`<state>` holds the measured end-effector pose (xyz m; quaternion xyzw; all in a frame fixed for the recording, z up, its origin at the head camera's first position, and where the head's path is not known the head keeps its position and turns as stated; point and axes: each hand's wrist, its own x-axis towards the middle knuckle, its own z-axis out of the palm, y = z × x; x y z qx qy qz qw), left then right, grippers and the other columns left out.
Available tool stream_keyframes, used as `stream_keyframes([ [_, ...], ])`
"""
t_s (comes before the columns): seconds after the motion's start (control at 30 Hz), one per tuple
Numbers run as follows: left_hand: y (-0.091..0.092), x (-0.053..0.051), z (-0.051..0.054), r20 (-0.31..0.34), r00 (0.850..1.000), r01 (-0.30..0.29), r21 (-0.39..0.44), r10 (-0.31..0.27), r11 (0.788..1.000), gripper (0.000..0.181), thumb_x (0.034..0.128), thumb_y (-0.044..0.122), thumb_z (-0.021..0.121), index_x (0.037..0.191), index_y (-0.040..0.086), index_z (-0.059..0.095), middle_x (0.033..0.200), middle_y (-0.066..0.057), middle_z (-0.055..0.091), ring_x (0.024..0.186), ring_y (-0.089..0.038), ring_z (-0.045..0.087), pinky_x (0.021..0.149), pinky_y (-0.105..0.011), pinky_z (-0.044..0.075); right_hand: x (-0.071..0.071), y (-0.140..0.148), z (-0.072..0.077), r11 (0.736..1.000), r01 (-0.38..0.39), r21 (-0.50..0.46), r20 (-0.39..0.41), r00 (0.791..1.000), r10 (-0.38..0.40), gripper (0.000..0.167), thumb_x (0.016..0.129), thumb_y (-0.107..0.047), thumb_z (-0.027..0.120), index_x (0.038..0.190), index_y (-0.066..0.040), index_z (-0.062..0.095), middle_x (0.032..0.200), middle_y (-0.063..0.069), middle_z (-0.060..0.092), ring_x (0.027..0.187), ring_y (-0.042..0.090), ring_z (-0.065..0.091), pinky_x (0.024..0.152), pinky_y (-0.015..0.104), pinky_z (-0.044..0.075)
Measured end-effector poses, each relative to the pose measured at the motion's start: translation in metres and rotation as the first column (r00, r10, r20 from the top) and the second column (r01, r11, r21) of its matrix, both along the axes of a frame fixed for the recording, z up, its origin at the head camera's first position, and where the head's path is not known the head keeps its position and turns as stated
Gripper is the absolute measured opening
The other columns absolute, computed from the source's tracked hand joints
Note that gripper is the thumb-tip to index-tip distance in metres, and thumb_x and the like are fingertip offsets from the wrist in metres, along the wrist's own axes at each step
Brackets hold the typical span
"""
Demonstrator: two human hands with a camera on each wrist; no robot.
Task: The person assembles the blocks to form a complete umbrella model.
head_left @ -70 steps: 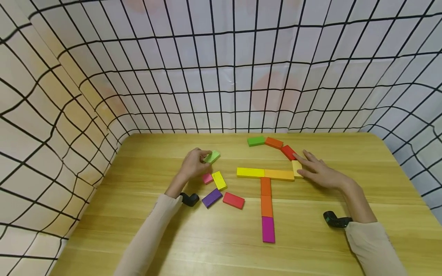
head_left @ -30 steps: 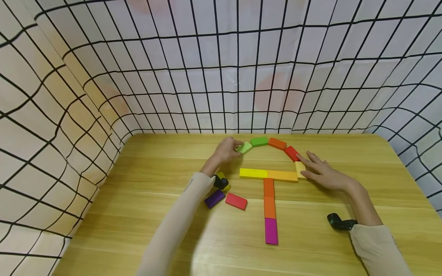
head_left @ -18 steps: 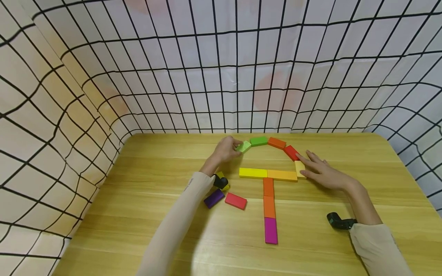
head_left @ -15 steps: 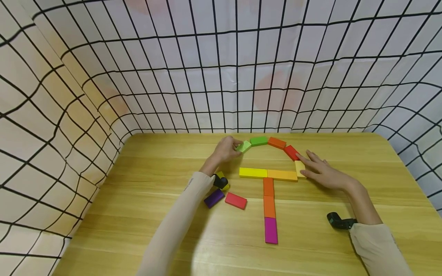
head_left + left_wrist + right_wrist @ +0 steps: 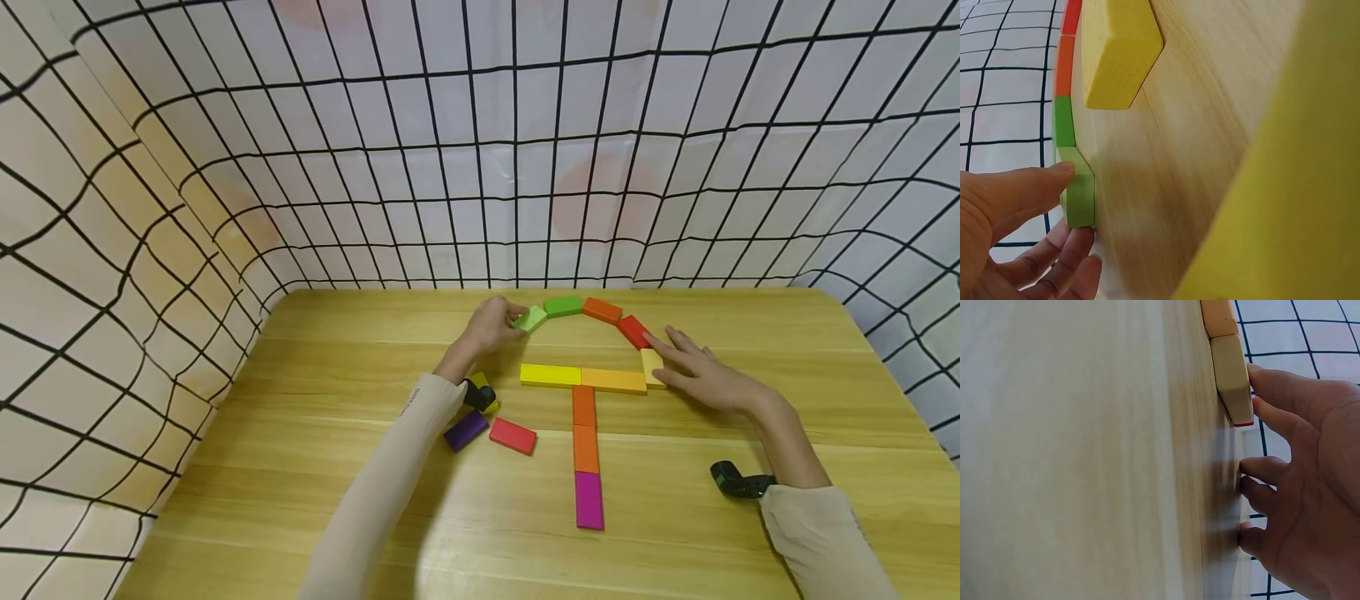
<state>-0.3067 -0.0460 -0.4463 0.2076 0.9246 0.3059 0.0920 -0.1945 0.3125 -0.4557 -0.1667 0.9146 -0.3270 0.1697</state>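
The lime block [image 5: 533,319] slants lengthwise away rightward.

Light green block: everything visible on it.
The light green block is a plain, smooth, rectangular piece, possibly painted wood. In the head view it sits at a slant at the left end of the curved row, apparently flat on the table. Its right end meets the darker green block. The left hand pinches it between thumb and fingers, partly hiding its left end.
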Motion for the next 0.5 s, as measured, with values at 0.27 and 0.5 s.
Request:
stream_keyframes([
  [0.27,0.001,0.003,0.001,0.019,1.0,-0.004,0.035,0.003,0.999,0.051,0.0916,0.011,0.079,0.139,0.002,0.064,0.125,-0.019,0.072,0.111,-0.029,0.071,0.095,-0.036,0.059,0.001,0.0,0.002,1.0,0.0,-0.001,-0.004,1.0,0.0,0.072,0.108,-0.038,0.052,0.167,-0.015,0.018,0.171,0.031,-0.005,0.157,0.052,-0.009,0.12,0.076,-0.006],
  [0.5,-0.022,0.011,0.012,0.066,0.998,0.016,0.133,-0.025,0.991,0.055,0.0951,0.017,0.076,0.145,0.0,0.058,0.132,-0.023,0.066,0.113,-0.034,0.069,0.095,-0.04,0.06,0.0,-0.001,0.0,1.0,0.011,0.019,0.007,1.0,-0.011,0.071,0.108,-0.041,0.051,0.167,-0.018,0.018,0.171,0.03,-0.005,0.156,0.055,-0.01,0.116,0.081,-0.004],
])
